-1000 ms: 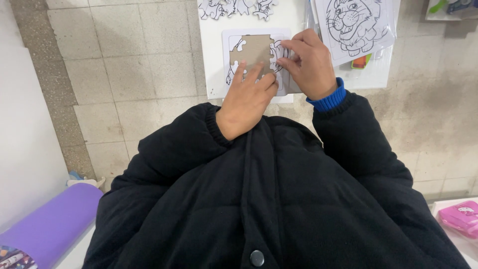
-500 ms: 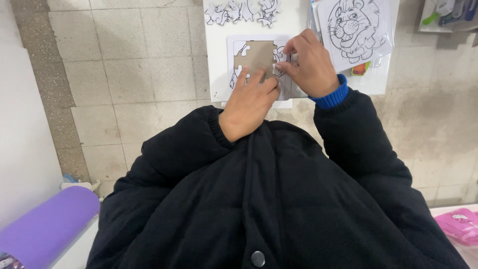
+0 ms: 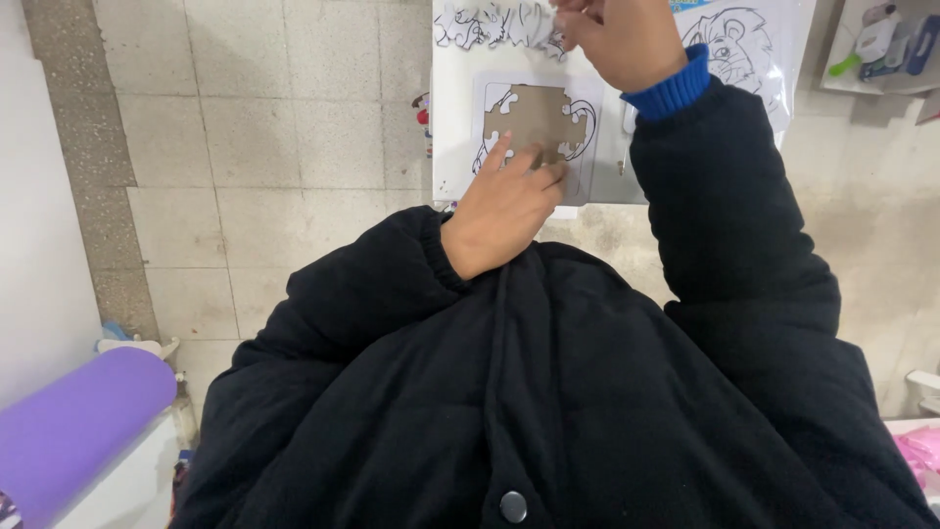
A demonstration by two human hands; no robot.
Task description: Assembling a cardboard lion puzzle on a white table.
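The left hand (image 3: 504, 211) rested with fingers (image 3: 497, 157) spread flat on the puzzle board (image 3: 537, 122), which lay on the white surface (image 3: 452, 118). At one o'clock, the right hand (image 3: 622, 34) pinched loose puzzle pieces (image 3: 494, 24) near the lion drawing (image 3: 739, 49).

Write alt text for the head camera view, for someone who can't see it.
Seen from above, a person in a black puffer jacket rests the left hand on a jigsaw puzzle tray with its brown cardboard backing exposed, while the right hand reaches to loose line-art puzzle pieces above it. A lion colouring sheet lies right; a purple roll sits lower left.
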